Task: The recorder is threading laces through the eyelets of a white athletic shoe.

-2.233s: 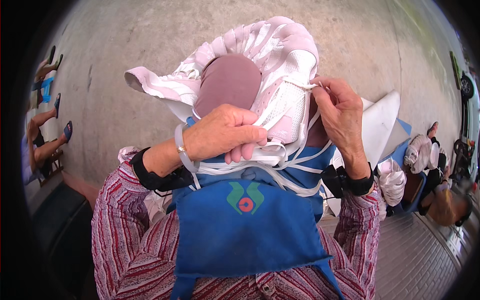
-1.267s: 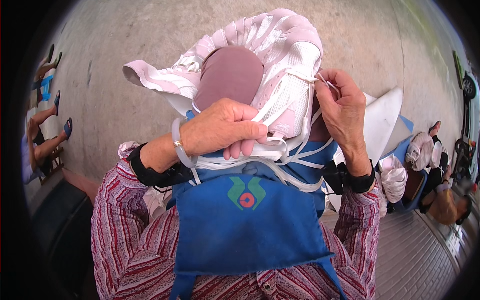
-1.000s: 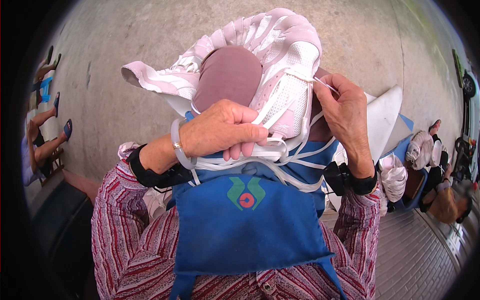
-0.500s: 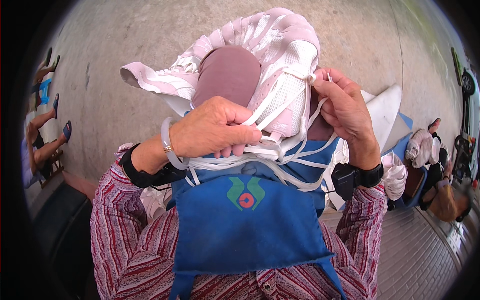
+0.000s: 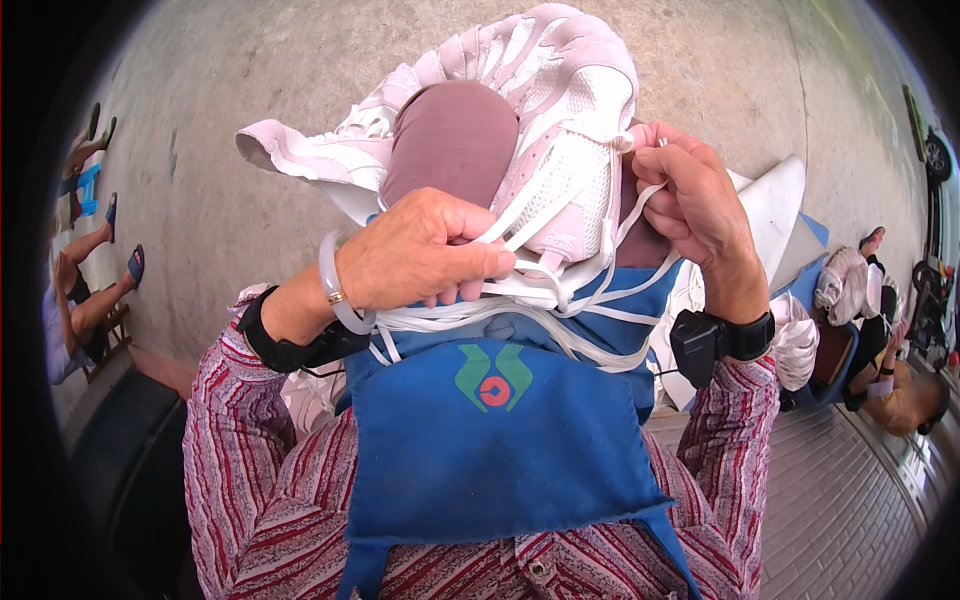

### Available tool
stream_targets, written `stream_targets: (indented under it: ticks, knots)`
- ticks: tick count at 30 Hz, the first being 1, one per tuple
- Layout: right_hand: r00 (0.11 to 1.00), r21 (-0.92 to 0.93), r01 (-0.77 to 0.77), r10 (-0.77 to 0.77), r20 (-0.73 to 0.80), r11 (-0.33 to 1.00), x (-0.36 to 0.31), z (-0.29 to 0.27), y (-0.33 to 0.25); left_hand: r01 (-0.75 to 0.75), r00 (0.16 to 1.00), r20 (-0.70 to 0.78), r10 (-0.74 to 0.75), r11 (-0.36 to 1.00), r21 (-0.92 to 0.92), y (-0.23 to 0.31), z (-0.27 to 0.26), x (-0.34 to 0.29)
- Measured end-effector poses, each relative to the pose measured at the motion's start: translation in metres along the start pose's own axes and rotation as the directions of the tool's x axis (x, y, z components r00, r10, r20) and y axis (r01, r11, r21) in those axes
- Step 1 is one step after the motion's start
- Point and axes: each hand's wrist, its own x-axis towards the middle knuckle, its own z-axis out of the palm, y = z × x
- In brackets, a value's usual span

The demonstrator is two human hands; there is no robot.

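Observation:
A string of pink and white shoe uppers (image 5: 575, 75) lies over my knee (image 5: 455, 140), the nearest one with its mesh and tongue toward me. My left hand (image 5: 425, 250) pinches white shoelaces (image 5: 530, 215) that run up to the eyelets. At the upper's right edge my right hand (image 5: 690, 200) is closed, thumb and fingers together on a lace near its tip, beside an eyelet. More loose white laces (image 5: 480, 322) lie bunched across my lap below the hands, over a blue apron (image 5: 500, 450). Part of the left fingers' grip is hidden behind the thumb.
White sheet material (image 5: 775, 215) and more shoe uppers (image 5: 795, 345) lie to my right. A person (image 5: 900, 400) sits beyond them, near a parked vehicle. Other people's legs (image 5: 95, 245) show at the far left. Concrete floor (image 5: 250, 80) spreads ahead.
The uppers and my left hand have shifted slightly up and left in view. My right hand has turned a little, its fingers curling more around the lace.

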Motion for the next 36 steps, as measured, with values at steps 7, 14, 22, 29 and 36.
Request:
stream_targets:
  ticks: [7, 14, 22, 29, 36]
  knots:
    - [0.998, -0.031, 0.057, -0.058, -0.034, 0.998, -0.007, 0.007, 0.004, -0.007, 1.000, -0.013, 0.007, 1.000, 0.017, -0.004, -0.002, 0.000]
    - [0.924, -0.471, 0.160, -0.299, -0.238, 0.868, -0.003, 0.017, 0.012, -0.003, 1.000, -0.010, 0.002, 0.996, -0.086, -0.002, 0.006, 0.002]
    - [0.859, -0.669, 0.264, -0.485, -0.166, 0.695, 0.007, 0.015, 0.016, 0.011, 1.000, -0.001, -0.012, 0.974, -0.224, 0.002, 0.011, 0.003]
    - [0.959, -0.135, 0.150, -0.177, -0.220, 0.979, -0.002, 0.024, 0.006, 0.166, 0.981, 0.130, -0.142, 0.965, -0.202, 0.009, 0.010, 0.004]
    - [0.980, 0.232, -0.135, 0.095, 0.176, 0.963, 0.005, -0.002, 0.001, -0.407, 0.735, -0.228, 0.639, 0.684, 0.605, -0.011, 0.004, -0.004]
